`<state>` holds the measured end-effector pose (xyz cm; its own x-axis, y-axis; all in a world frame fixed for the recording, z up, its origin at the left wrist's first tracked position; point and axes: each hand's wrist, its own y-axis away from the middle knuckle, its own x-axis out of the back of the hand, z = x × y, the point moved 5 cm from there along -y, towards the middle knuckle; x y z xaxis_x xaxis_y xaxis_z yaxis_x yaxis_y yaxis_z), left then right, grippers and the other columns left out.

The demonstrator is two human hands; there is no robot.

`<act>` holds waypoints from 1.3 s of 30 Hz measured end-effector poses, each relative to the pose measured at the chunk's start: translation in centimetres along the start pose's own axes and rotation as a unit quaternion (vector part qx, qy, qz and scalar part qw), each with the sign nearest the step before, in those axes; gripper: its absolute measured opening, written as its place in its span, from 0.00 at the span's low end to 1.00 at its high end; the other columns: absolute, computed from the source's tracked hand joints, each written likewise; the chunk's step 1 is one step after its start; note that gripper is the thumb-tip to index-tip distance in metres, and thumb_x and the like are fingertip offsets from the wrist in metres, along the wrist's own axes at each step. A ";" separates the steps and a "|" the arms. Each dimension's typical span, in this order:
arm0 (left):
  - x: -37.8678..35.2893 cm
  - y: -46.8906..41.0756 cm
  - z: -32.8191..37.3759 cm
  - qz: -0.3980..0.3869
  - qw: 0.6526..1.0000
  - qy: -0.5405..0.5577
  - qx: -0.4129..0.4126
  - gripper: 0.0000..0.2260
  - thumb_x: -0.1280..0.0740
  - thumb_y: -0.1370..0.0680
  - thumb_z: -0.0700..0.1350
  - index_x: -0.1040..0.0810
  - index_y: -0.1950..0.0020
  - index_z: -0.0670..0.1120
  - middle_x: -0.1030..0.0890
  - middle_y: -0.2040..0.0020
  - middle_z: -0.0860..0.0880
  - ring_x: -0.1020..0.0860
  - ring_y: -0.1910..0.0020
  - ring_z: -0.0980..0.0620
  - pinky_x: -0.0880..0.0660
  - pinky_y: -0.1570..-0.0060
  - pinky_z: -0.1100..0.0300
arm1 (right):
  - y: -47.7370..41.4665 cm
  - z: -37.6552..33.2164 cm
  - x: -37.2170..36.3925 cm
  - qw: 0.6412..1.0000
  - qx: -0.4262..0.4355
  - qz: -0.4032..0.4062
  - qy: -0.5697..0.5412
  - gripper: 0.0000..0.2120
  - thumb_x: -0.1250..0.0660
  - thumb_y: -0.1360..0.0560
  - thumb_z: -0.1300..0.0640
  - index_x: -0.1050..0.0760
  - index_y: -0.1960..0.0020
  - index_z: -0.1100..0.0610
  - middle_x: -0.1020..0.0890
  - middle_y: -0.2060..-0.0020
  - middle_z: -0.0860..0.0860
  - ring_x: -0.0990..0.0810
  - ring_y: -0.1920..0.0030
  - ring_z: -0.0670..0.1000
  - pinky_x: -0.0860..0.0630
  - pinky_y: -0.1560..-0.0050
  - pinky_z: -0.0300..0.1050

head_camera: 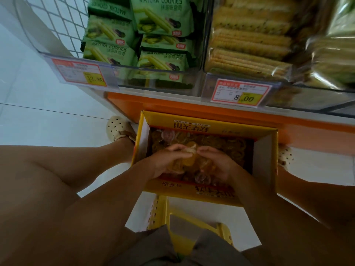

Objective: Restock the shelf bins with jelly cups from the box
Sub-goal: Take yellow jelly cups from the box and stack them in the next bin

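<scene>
An open yellow cardboard box point(267, 160) sits on the floor between my feet, below the shelf. It holds several amber jelly cups point(221, 144). Both my hands are down inside it, cupped together around a bunch of jelly cups point(192, 161). My left hand point(165, 162) curls round the bunch from the left, and my right hand point(221, 164) curls round it from the right. The fingertips almost meet over the top of the bunch.
Above the box, clear shelf bins point(172, 73) hold green matcha cookie packs point(161, 18) on the left and wrapped crackers point(247, 45) on the right, with price tags point(240, 93) on the front. An orange shelf base point(192, 106) runs behind the box. I sit on a yellow stool point(172, 214).
</scene>
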<state>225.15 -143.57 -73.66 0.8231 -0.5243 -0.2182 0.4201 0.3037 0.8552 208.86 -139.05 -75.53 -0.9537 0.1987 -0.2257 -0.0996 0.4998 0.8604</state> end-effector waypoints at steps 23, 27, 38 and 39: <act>-5.1 7.7 6.2 -0.007 0.975 -0.132 -0.176 0.24 0.28 0.25 0.43 0.27 0.34 0.64 0.21 0.41 0.54 0.20 0.45 0.56 0.20 0.56 0.59 | 12.7 -4.5 0.9 0.977 0.174 0.080 0.094 0.17 0.34 0.26 0.39 0.25 0.40 0.43 0.23 0.43 0.47 0.22 0.45 0.51 0.18 0.56 0.51; -6.0 9.2 7.1 -0.012 0.969 -0.143 -0.201 0.22 0.27 0.25 0.44 0.25 0.38 0.66 0.21 0.41 0.55 0.20 0.46 0.56 0.21 0.58 0.61 | 15.3 -5.3 1.0 0.968 0.192 0.096 0.128 0.14 0.35 0.25 0.39 0.23 0.41 0.41 0.23 0.43 0.45 0.23 0.44 0.50 0.18 0.55 0.49; -8.3 11.5 8.6 -0.023 0.972 -0.094 -0.216 0.20 0.29 0.25 0.44 0.24 0.36 0.62 0.18 0.48 0.60 0.19 0.51 0.59 0.22 0.61 0.63 | 18.8 -6.6 1.4 0.959 0.259 0.107 0.047 0.08 0.33 0.23 0.52 0.19 0.46 0.53 0.19 0.47 0.54 0.19 0.50 0.53 0.20 0.64 0.42; -8.5 11.7 8.8 -0.025 0.969 -0.101 -0.226 0.20 0.28 0.25 0.44 0.24 0.37 0.63 0.18 0.49 0.61 0.19 0.52 0.59 0.21 0.60 0.63 | 19.1 -6.5 1.4 0.962 0.248 0.110 0.038 0.11 0.34 0.23 0.49 0.20 0.44 0.52 0.19 0.47 0.53 0.19 0.49 0.53 0.20 0.63 0.42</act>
<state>219.75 -142.53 -57.66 0.7255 -0.6779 -0.1186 0.6192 0.5678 0.5423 203.76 -134.67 -56.46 -0.9563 0.2920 -0.0127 0.2359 0.7970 0.5559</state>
